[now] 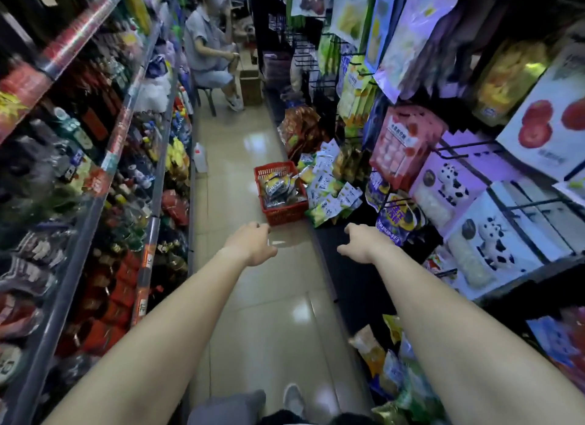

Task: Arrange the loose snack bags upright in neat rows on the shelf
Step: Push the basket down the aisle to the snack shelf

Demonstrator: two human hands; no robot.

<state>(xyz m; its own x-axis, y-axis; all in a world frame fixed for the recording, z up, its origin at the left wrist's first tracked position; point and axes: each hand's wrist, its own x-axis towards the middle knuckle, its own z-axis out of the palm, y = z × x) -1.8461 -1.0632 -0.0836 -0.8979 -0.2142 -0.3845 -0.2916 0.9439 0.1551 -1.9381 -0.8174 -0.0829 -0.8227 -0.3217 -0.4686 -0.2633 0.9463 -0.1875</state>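
- Snack bags [330,190], white and yellow-green, lie in a loose heap on the low dark shelf [354,276] at the right of the aisle, just beside a red basket; some stand, others tilt or lie flat
- Both bare arms stretch straight forward and down along the aisle, roughly parallel, with the forearms filling the lower part of the view
- The left hand [253,242] hangs over the tiled floor [275,314], palm down, just short of the basket's near wall and not touching it
- The right hand [361,242] hangs over the bare dark part of the shelf, near the closest bags of the heap but apart from them
- The red basket [285,214] sits on the floor against the shelf edge; it holds several dark, shiny packets [280,188] with yellow print, piled up to about the rim
- A white plastic jug [200,158] stands on the floor by the foot of the left shelving
- Left hand: fingers loosely curled downward, thumb out to the side, empty and gripping nothing
- Right hand: fingers bent and pointing down, thumb spread toward the aisle, likewise empty with nothing in its grasp
- More packets [408,209], purple and yellow, hang from hooks above the shelf at the right
- At the far end of the aisle a person [210,57] in grey sits on a stool
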